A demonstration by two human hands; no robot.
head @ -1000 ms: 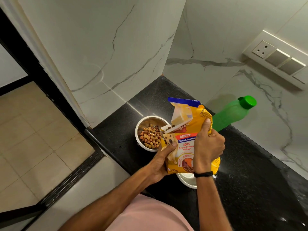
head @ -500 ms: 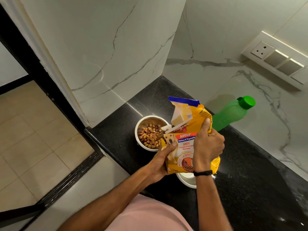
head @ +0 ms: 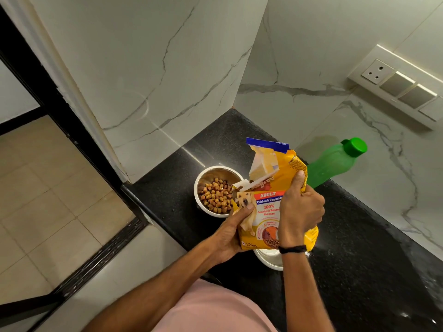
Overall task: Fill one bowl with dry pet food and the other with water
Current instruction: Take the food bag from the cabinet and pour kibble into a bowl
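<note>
Yellow foil-like packaging fills both grips: the pet food bag point(head: 271, 204) is held above the black surface point(head: 359, 248), its torn top leaning toward the steel bowl point(head: 217, 191) near the surface's left edge, which already holds a layer of kibble point(head: 215, 197). The left hand point(head: 230, 233) cups the bag's lower left side with the thumb pressed on its front; the right hand point(head: 299, 212) is closed round the upper right side, thumb up along the crumpled edge. A second bowl point(head: 268, 258), mostly hidden under the bag, sits nearer the front edge; whether it holds anything cannot be told. The green bottle point(head: 335, 161), capped, stands by the back wall. The bag looks soft and slick and likely to shift weight as kibble slides, so one hand low and one near the mouth seems the sound hold.
</note>
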